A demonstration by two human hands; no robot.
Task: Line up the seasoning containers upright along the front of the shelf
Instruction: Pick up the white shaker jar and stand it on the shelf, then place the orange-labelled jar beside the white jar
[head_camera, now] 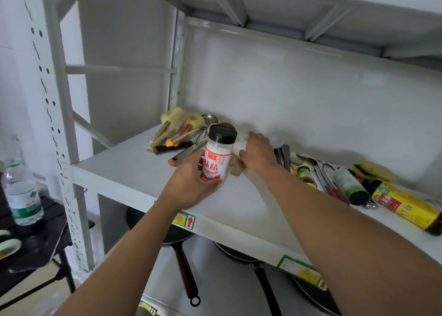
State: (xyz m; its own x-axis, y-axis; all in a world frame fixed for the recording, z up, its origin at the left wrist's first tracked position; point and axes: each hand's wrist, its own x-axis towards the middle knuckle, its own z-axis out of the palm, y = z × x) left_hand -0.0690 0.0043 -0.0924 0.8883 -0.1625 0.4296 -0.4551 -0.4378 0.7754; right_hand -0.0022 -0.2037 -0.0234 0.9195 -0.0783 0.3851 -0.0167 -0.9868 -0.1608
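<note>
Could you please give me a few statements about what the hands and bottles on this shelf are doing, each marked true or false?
1. The left hand holds the black-capped seasoning jar upright. True.
2. The right hand holds a frying pan. False: it reaches toward the back of the shelf, over a brown item.
3. The yellow-labelled sauce bottle lies on its side. True.
4. The green-labelled bottle stands upright. False: it lies down.
5. The frying pans sit on the top shelf. False: they are below.
</note>
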